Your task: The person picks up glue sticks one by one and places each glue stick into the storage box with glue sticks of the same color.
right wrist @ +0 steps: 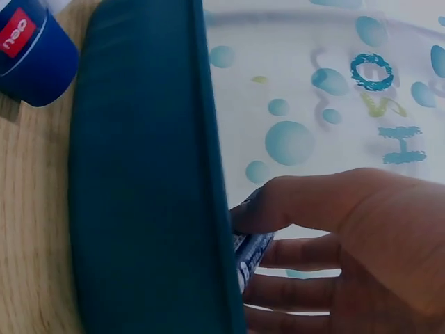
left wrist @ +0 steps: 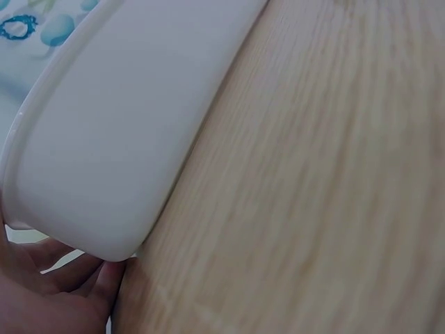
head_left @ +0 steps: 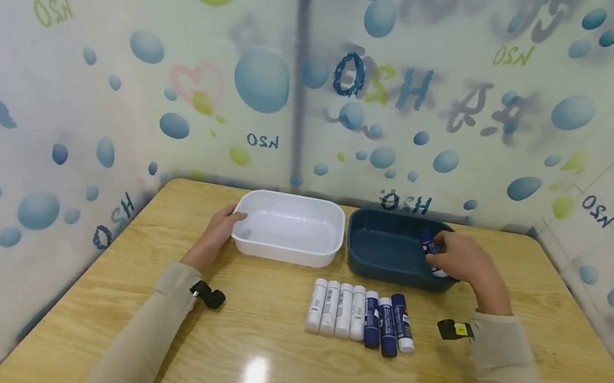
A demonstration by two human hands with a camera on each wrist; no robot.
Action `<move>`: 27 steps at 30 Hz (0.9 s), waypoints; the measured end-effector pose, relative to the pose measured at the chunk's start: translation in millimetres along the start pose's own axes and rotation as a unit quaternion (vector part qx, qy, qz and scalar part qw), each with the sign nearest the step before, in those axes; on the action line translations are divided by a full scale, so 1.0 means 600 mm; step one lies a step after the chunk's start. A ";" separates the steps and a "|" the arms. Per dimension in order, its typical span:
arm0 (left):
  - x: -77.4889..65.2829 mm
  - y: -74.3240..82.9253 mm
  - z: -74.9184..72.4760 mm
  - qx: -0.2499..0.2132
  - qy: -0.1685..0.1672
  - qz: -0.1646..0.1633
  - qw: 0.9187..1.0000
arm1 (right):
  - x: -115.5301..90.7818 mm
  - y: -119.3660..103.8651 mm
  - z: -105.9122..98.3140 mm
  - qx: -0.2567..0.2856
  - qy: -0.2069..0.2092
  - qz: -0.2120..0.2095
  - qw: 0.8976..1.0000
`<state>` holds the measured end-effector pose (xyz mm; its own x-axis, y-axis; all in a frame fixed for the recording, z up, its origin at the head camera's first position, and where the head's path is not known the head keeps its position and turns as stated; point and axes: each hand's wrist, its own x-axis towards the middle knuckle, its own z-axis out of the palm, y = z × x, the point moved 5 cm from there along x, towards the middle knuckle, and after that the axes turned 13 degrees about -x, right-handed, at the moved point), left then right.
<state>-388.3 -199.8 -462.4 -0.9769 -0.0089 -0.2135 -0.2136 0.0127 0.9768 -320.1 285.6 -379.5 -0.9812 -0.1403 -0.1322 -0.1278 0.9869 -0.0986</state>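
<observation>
A white plastic tray [head_left: 282, 253] stands at the back of the table, and my left hand [head_left: 215, 234] holds its left end, thumb over the rim. The left wrist view has those fingers [left wrist: 94, 282] against the tray's outer end. Beside it on the right is a dark blue tray [head_left: 389, 273]. My right hand [head_left: 465, 259] pinches a navy glue stick [head_left: 427, 241] within that tray's right end, tilted, its pale end low. From the right wrist, the tray wall hides much of this glue stick [right wrist: 254, 261].
In front of the trays lies a row of glue sticks, several white ones [head_left: 330, 308] on the left and three navy-and-white ones [head_left: 386, 326] on the right. A patterned curtain [head_left: 255, 147] hangs behind the wooden table [head_left: 240, 362].
</observation>
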 end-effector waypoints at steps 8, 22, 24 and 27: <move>0.000 -0.003 0.000 -0.002 -0.004 0.004 1.000 | 0.008 -0.004 0.015 -0.012 -0.014 -0.007 1.000; -0.002 -0.008 0.001 -0.002 -0.003 0.003 1.000 | 0.017 -0.002 0.034 -0.055 -0.020 0.004 0.998; -0.002 -0.007 0.000 -0.001 -0.004 0.006 1.000 | 0.017 -0.004 0.037 -0.062 -0.023 0.007 0.998; -0.003 -0.005 0.000 0.000 -0.007 0.009 1.000 | 0.018 -0.007 0.041 -0.066 -0.033 0.011 0.997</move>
<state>-385.8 -200.1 -464.7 -0.9806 0.0054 -0.1958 -0.1957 0.0129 0.9806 -326.5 277.9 -404.5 -0.9731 -0.1190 -0.1972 -0.1283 0.9911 0.0348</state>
